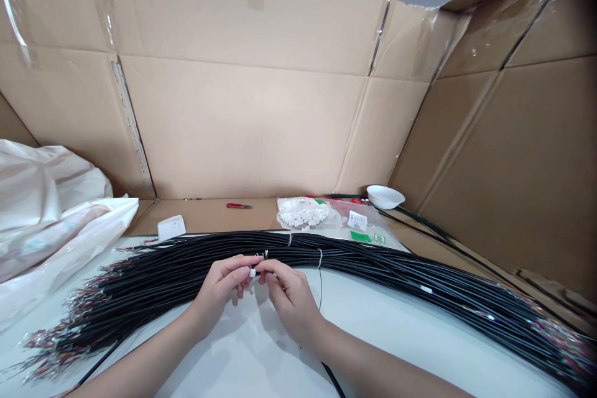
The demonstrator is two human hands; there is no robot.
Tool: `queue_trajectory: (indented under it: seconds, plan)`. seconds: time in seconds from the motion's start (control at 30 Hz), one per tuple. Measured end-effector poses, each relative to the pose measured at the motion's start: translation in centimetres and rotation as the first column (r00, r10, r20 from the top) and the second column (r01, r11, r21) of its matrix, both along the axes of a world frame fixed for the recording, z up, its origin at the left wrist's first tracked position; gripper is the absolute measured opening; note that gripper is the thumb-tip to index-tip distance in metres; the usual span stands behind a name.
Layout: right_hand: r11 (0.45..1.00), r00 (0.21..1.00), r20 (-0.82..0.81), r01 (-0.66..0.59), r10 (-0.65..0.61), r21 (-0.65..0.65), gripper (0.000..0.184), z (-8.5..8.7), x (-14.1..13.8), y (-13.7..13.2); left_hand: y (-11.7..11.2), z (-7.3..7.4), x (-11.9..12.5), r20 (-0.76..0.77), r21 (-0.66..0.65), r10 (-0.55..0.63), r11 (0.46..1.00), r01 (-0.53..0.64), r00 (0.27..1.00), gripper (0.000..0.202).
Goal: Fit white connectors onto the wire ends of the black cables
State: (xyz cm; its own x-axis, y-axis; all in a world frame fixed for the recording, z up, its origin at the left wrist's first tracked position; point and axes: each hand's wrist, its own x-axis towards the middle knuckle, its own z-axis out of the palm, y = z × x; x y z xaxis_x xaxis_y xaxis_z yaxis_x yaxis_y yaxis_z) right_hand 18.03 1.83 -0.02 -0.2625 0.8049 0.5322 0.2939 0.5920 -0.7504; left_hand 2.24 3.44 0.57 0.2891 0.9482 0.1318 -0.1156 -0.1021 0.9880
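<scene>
While left hand (217,293) and right hand (290,300) pinch small white connector (252,272)

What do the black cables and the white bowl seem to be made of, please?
The black cables look like glossy plastic or rubber sheathing, with thin coloured wires showing at their ends. The white bowl looks like glazed ceramic, judging by its smooth shine, though plastic cannot be ruled out.

**White tabletop (396,317) against flattened cardboard (200,214)**
A bundle of black cables (140,286) with colored wire ends curves across it, beside a white plastic bag (51,224). On the cardboard: red-handled snips (239,205), a bag of white connectors (303,216), a white bowl (385,196).
</scene>
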Motion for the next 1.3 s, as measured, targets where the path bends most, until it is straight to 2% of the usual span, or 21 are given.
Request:
queue_trajectory:
  seconds: [0.17, 0.37, 0.6, 1.07, 1.3]
  plan:
    - [0.999, 0.999, 0.017, 0.029, -0.029, -0.036, 0.025, -0.2, 0.0, 0.0, -0.2, 0.4, 0.2, 0.029, 0.019, 0.015, 1.0, -0.016, 0.999, 0.039]
    - [0.996, 0.999, 0.02, 0.037, -0.035, -0.075, 0.022, -0.2, 0.0, 0.1, 0.0, 0.3, 0.6, -0.037, 0.021, 0.121, 0.992, -0.121, 0.992, 0.021]
    - [0.995, 1.0, 0.01, 0.029, -0.028, -0.095, 0.021, -0.1, 0.0, 0.0, 0.0, 0.5, 0.7, -0.022, -0.013, 0.095, 0.995, -0.095, 0.995, 0.02]
    - [0.993, 0.991, 0.082, 0.113, -0.109, -0.04, 0.021, 0.3, -0.1, 0.0, -0.2, -0.2, 1.1, -0.135, 0.026, 0.066, 0.998, -0.063, 0.989, 0.022]
    - [0.986, 0.993, 0.056, 0.112, -0.106, -0.12, 0.014, 0.4, -0.1, 0.2, 0.0, -0.2, 1.0, -0.153, 0.009, 0.048, 0.999, -0.047, 0.987, 0.024]
